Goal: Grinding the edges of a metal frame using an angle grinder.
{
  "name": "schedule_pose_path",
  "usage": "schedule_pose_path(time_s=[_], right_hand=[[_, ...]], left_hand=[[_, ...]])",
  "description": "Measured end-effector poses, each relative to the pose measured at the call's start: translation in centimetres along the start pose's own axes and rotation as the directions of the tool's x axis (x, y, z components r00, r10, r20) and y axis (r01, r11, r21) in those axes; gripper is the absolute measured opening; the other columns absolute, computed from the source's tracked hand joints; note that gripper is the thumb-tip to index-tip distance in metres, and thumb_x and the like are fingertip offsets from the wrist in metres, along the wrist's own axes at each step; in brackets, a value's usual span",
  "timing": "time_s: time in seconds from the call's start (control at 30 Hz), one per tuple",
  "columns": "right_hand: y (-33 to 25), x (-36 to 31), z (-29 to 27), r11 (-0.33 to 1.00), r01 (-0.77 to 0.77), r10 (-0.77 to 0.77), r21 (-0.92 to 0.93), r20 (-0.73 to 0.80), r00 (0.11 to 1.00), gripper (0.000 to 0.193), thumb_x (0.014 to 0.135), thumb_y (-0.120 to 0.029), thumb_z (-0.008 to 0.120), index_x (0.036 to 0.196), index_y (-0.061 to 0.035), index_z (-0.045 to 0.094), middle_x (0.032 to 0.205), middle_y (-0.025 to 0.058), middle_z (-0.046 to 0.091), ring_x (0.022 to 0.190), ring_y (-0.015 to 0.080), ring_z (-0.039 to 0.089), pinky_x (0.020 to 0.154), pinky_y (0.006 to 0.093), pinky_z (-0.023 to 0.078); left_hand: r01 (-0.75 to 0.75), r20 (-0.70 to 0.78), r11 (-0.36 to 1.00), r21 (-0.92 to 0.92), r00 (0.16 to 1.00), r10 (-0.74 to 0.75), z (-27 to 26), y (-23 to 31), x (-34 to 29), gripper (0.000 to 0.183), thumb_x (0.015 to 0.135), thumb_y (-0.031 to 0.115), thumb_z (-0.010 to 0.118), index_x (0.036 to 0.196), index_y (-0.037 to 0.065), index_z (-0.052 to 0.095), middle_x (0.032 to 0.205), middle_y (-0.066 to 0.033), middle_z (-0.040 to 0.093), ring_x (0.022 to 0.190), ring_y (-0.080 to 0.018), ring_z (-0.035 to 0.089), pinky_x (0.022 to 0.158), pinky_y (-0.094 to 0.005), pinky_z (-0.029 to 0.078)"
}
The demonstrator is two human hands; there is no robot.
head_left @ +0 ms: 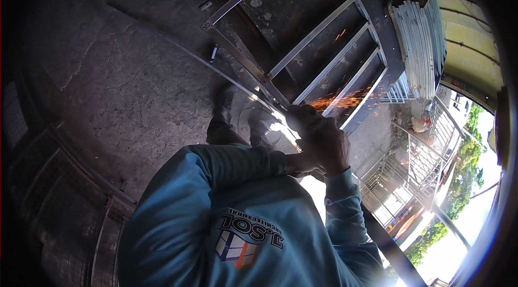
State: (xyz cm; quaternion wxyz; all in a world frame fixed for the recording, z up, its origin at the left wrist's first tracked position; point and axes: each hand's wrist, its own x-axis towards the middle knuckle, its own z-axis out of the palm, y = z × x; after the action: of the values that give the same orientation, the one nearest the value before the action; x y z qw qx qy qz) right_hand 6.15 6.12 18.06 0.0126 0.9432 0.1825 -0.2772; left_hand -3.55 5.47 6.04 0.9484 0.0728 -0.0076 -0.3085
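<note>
Both my hands are together around a dark angle grinder (304, 119), whose head meets the corner of a metal frame (318, 30). Orange sparks (345, 100) stream off to the right, across the frame's bars. My right hand (333, 146) wraps the grinder's body. Lower and to the left, my left hand (302, 163) closes on the rear part of the tool, its fingers partly hidden. The grinder's disc and the exact point of contact are hidden by the tool and glare. The frame has several pale parallel crossbars.
A long thin metal bar (178, 46) runs diagonally over the concrete floor (118, 87), past my feet (222, 119). Corrugated sheets (418, 44) stand at the upper right, with metal grilles (429, 152) below them. Mesh panels (65, 206) are at the lower left.
</note>
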Motion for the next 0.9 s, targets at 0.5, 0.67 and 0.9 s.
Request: schedule_pose_path(time_s=[0.5,0.67,0.9], right_hand=[[-0.1,-0.5,0.1,1.000,-0.029,0.029,-0.001,-0.041,0.999,0.071,0.058,-0.038,0.088,0.104,0.0002,0.049,0.081,0.0228,0.068,0.079,0.0421,0.068,0.069,0.0508,0.056],[-0.2,0.0,0.5,1.000,0.005,-0.005,-0.001,-0.064,0.998,0.072,0.056,-0.038,0.089,0.104,-0.0010,0.050,0.080,0.0221,0.068,0.077,0.0423,0.068,0.069,0.0501,0.056],[0.0,-0.9,0.0,0.998,-0.038,0.039,0.047,-0.022,0.999,0.072,0.056,-0.038,0.089,0.104,-0.0003,0.051,0.080,0.0232,0.068,0.078,0.0429,0.068,0.069,0.0507,0.056]], left_hand=[[0.143,0.016,0.983,-0.119,0.990,-0.142,-3.5,-5.4,1.5,0.032,0.094,0.018,0.064,0.122,0.002,0.061,0.114,-0.0092,0.068,0.104,-0.0223,0.064,0.093,-0.0407,0.052],[0.071,0.025,0.993,-0.095,0.997,-0.068,-1.2,-1.0,0.3,0.031,0.093,0.018,0.065,0.120,0.003,0.061,0.112,-0.0085,0.069,0.101,-0.0210,0.065,0.091,-0.0400,0.053],[0.035,-0.020,0.999,-0.010,0.999,-0.035,-0.4,-1.3,0.0,0.030,0.092,0.019,0.066,0.118,0.005,0.063,0.109,-0.0073,0.070,0.097,-0.0197,0.066,0.087,-0.0390,0.053]])
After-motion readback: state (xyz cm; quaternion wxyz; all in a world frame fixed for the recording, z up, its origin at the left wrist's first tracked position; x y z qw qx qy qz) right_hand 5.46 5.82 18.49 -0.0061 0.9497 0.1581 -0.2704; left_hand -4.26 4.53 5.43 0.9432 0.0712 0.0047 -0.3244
